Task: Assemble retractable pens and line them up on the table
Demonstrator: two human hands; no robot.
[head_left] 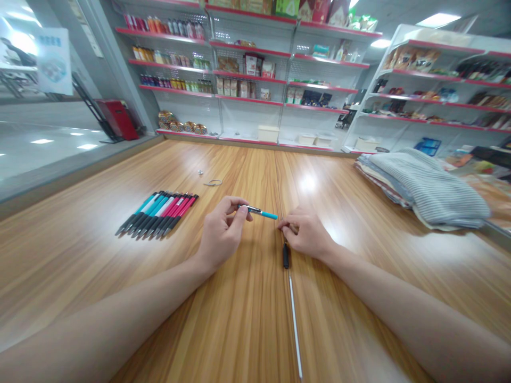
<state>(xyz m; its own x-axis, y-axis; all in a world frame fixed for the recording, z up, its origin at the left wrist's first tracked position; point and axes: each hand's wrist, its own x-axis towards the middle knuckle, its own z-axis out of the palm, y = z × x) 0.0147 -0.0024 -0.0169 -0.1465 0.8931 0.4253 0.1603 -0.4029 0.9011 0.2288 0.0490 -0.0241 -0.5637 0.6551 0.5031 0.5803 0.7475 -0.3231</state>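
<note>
A pen barrel (pixel 261 212), turquoise with a black and silver end, is pinched between the thumb and fingers of my left hand (pixel 223 229). It lies nearly level and points toward my right hand (pixel 305 230). That hand is low over the table, its fingertips drawn together; anything between them is too small to make out. Just below those fingertips a black pen grip (pixel 285 256) lies on the wood. A thin whitish pen refill (pixel 295 324) stretches from near the grip toward me.
Several turquoise, white and pink pens (pixel 157 214) lie in a row at left on the wooden table (pixel 247 319). Beyond them are a small loop (pixel 213 182) and a tiny metallic piece (pixel 200 172). Folded cloths (pixel 427 183) are stacked at right. Stocked shelves (pixel 251 101) stand behind.
</note>
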